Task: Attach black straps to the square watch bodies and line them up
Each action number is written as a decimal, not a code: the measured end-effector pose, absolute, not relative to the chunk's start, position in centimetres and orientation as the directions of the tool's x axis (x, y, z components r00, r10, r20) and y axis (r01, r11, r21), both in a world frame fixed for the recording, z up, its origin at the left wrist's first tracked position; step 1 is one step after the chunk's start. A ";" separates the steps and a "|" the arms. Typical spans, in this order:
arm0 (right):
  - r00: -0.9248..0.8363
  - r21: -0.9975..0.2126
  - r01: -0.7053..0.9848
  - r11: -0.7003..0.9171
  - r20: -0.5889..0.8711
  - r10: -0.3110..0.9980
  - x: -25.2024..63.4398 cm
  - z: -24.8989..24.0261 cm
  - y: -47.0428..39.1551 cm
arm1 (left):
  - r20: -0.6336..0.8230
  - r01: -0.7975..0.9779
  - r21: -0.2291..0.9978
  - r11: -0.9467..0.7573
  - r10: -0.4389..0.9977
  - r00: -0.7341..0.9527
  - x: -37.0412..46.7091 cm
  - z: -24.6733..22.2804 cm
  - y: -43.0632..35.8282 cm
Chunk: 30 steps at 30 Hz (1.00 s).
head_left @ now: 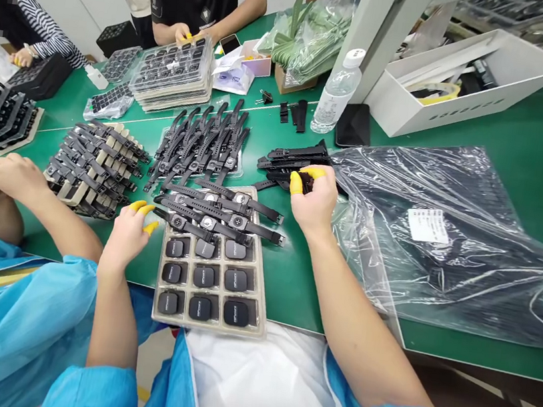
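My right hand point(315, 199), with yellow finger cots on thumb and finger, closes on a black watch strap at the heap of loose black straps point(293, 156). My left hand point(126, 234), also in yellow cots, has its fingers apart beside the strap ends at the tray's left edge; nothing shows in it. Between my hands lies a beige compartment tray point(208, 326). Square black watch bodies point(204, 276) sit in its nearer pockets. Across its far part lie watches with straps point(208, 221), their round sensor backs up.
A plastic bag of black straps point(446, 255) spreads at right. Further watches cover a tray point(204, 143) beyond mine and a stack point(92, 168) at left. A bottle point(338, 91), phone point(353, 125) and white box point(464, 89) stand behind. A co-worker's hands point(12, 177) are at left.
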State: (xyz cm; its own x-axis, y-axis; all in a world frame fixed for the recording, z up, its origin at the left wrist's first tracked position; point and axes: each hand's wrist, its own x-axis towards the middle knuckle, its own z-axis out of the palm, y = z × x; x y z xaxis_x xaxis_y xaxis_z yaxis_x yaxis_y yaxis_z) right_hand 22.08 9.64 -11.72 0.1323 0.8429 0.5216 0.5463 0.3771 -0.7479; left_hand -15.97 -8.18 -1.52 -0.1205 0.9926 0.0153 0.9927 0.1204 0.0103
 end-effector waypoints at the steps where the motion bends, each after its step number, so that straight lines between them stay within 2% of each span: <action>1: 0.139 -0.751 0.541 0.378 0.523 0.841 22.0 -11.6 9.6 | 0.046 0.995 0.042 0.091 0.995 -0.093 -15.1 -1.1 -8.4; 3: 0.156 -0.762 0.521 0.383 0.526 0.836 21.9 -11.5 9.5 | 0.077 0.993 0.118 -0.027 0.997 0.018 -12.9 -0.4 -8.8; 5: 0.170 -0.773 0.501 0.389 0.529 0.832 21.9 -11.4 9.4 | 0.035 0.971 0.168 -0.171 0.985 0.167 -10.1 0.0 -8.8; 8: 0.175 -0.779 0.479 0.403 0.536 0.826 21.9 -11.5 9.4 | -0.048 0.948 0.146 -0.282 0.955 0.292 -7.0 -0.2 -8.3; 11: 0.183 -0.778 0.459 0.430 0.556 0.811 22.0 -11.7 9.5 | -0.045 0.953 0.093 -0.288 0.955 0.293 -6.0 -0.9 -7.7; 15: 0.186 -0.778 0.450 0.439 0.563 0.805 22.0 -11.7 9.6 | -0.009 0.958 0.082 -0.274 0.961 0.276 -6.7 -1.2 -7.4; 19: 0.225 -0.801 0.416 0.430 0.549 0.805 21.8 -11.4 9.4 | 0.010 0.946 0.139 -0.293 0.956 0.295 -5.7 -0.4 -7.7; 22: 0.276 -0.844 0.341 0.413 0.510 0.814 21.7 -11.0 9.1 | -0.016 0.904 0.181 -0.388 0.918 0.397 -2.9 0.3 -8.3; 24: 0.306 -0.865 0.271 0.423 0.494 0.814 21.6 -10.5 8.8 | -0.069 0.874 0.143 -0.464 0.876 0.477 -0.7 0.3 -8.6; 26: 0.327 -0.871 0.200 0.449 0.492 0.807 21.5 -10.1 8.6 | -0.123 0.863 0.054 -0.503 0.854 0.505 1.4 -0.1 -8.7; 30: 0.349 -0.884 0.087 0.459 0.459 0.817 21.2 -9.9 8.3 | -0.184 0.881 -0.112 -0.460 0.881 0.437 3.9 -1.1 -8.4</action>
State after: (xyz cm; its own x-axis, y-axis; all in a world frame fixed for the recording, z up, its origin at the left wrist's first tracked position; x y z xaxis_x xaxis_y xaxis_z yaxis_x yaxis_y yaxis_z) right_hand 21.16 8.28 -9.93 0.3491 0.8171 0.4588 0.0874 0.4591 -0.8841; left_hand 3.92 -8.38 -1.10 0.4367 0.8806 -0.1841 0.8807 -0.4602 -0.1122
